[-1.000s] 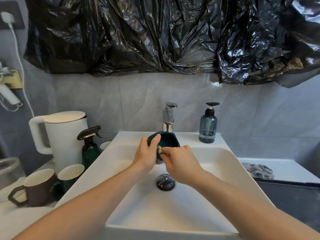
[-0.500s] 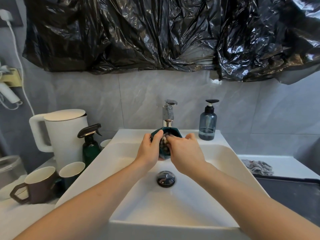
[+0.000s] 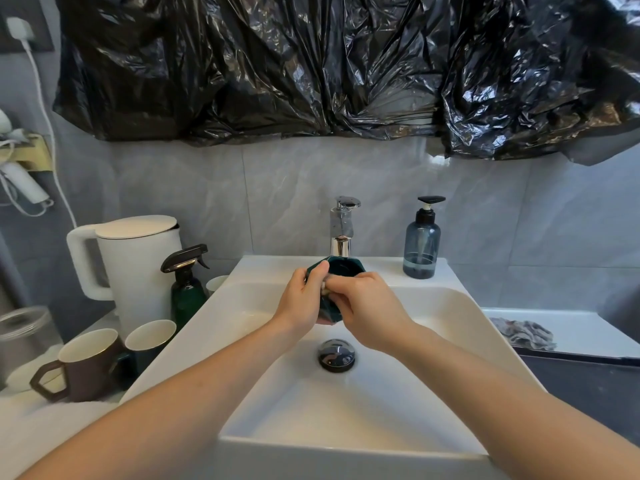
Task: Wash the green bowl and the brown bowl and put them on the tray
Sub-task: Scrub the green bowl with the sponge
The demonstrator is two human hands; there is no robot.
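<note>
Over the white sink (image 3: pixel 450 306), just below the tap (image 3: pixel 341 230), I hold the dark green angular bowl (image 3: pixel 346 266) tilted on its side. My left hand (image 3: pixel 301 299) grips its left rim, thumb on the edge. My right hand (image 3: pixel 367 310) is curled against the bowl's front and pinches a pale scrubbing cloth (image 3: pixel 325 289), of which only a scrap shows between my hands. A brown cup with a handle (image 3: pixel 86 368) stands on the left counter. The white tray (image 3: pixel 581 327) lies to the right of the sink.
Left of the sink stand a white kettle (image 3: pixel 138 265), a green spray bottle (image 3: pixel 187 289) and a green cup (image 3: pixel 149 337). A blue soap dispenser (image 3: pixel 421 244) sits on the sink's back ledge. A crumpled grey cloth (image 3: pixel 523 332) lies on the tray. The drain plug (image 3: pixel 336 355) is below my hands.
My right hand rubbed up into the bowl and has come back down across its front. My left hand keeps its grip on the rim.
</note>
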